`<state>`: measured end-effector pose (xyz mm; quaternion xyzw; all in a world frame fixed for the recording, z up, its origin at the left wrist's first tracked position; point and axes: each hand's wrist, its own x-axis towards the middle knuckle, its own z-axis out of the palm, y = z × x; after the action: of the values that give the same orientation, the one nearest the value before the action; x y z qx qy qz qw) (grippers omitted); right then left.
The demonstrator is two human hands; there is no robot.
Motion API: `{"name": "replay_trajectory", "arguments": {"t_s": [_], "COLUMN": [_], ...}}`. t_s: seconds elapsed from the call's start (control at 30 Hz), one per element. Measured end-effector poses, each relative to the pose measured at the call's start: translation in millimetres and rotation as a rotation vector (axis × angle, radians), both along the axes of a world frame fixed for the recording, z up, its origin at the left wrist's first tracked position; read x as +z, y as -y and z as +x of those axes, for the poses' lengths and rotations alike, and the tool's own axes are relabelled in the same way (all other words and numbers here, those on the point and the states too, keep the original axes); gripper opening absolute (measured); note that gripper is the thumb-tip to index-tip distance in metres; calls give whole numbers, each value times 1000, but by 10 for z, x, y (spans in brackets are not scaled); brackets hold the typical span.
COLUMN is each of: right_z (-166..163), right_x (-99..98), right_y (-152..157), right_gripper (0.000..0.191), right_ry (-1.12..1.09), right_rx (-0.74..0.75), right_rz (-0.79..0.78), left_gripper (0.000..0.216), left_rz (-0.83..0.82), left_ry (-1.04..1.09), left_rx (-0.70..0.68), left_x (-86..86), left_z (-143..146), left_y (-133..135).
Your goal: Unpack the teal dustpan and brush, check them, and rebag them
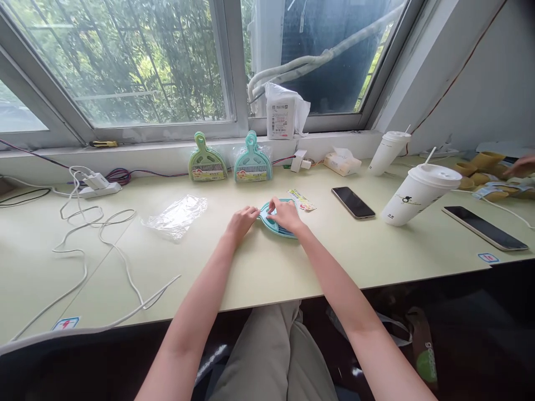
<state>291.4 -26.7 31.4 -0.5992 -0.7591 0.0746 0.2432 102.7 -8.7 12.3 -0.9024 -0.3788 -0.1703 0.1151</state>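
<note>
A teal mini dustpan and brush set [275, 225] lies on the table in front of me, its handle pointing left. My left hand [243, 219] is closed on the handle end. Over the body of the set, my right hand [286, 214] has its fingers bent and pinched on the teal plastic; exactly which part they grip is partly hidden. Just beyond my right hand is a printed card [301, 200]. To the left lies a crumpled clear plastic bag [178, 217]. Two wrapped sets, one green [207, 161] and one teal [253, 161], lean against the sill.
White cables [83, 253] sprawl on the left near a power strip [100, 188]. Rightward are a phone [353, 202], two lidded cups [420, 195] [388, 151], another phone [485, 227] and a tissue pack [341, 161]. Another person's hand [522, 166] shows at far right.
</note>
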Motion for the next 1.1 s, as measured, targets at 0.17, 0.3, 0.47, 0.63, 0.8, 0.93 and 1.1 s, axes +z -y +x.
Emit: {"name": "replay_trajectory", "arguments": {"t_s": [0.17, 0.3, 0.47, 0.63, 0.8, 0.93, 1.1], "right_z": [-15, -33, -61, -139, -20, 395, 757], "right_x": [-25, -12, 44, 85, 84, -33, -215], "right_y": [-4, 35, 79, 94, -3, -124, -210], "right_gripper": [27, 29, 38, 32, 25, 30, 27], "right_ry": [18, 62, -6, -208, -338, -176, -16], "right_rx": [-10, -9, -62, -306, -277, -547, -584], "right_rz": [-7, 6, 29, 191, 199, 194, -72], "left_gripper": [29, 28, 58, 53, 54, 50, 46], "left_rz": [94, 116, 79, -570, -1240, -1103, -971], "left_ry": [4, 81, 427, 1050, 1072, 1339, 1512], "left_rx": [-17, -27, 94, 147, -191, 55, 258], "left_x": [24, 47, 105, 163, 117, 45, -18], "left_z": [42, 18, 16, 176, 253, 39, -310], "left_y": [-3, 39, 96, 106, 136, -49, -334]}}
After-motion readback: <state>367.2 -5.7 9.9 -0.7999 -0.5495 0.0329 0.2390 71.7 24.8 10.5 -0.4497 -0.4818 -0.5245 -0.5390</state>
